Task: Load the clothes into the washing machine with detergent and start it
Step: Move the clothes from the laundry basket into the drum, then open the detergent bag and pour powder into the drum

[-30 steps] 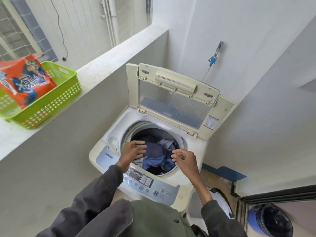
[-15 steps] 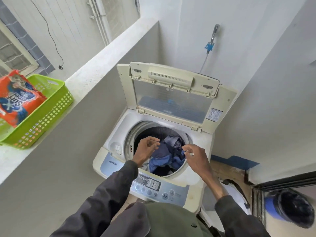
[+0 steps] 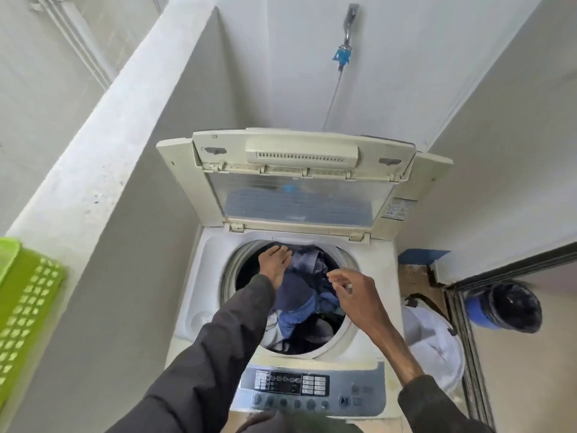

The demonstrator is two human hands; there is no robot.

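The left hand (image 3: 274, 260) reached down into the tub with its fingers straight and flat, and it lay on top of the clothes (image 3: 296, 298) without gripping them. The right hand (image 3: 354, 292) hung just over the same pile, close beside the left one. Its fingers were bent a little and loose, and they held nothing that I could see. The clothes were a heap of blue, dark and white things, and they sat inside the round tub of the washing machine (image 3: 212, 276), right under both hands. Dark sleeves (image 3: 218, 354) covered both arms. Behind the hands the lid (image 3: 299, 185) stood straight up and open. In front of the hands, nearer to the person, was the control panel (image 3: 312, 385) with its rows of small buttons. Far off past the left hand, a green basket (image 3: 28, 307) sat on a white ledge (image 3: 93, 135). Past the right arm, a white bag (image 3: 437, 345) stood just beside the machine, and a blue bucket (image 3: 502, 307) stood farther out on the floor. High on the wall behind the lid was a tap (image 3: 346, 32).
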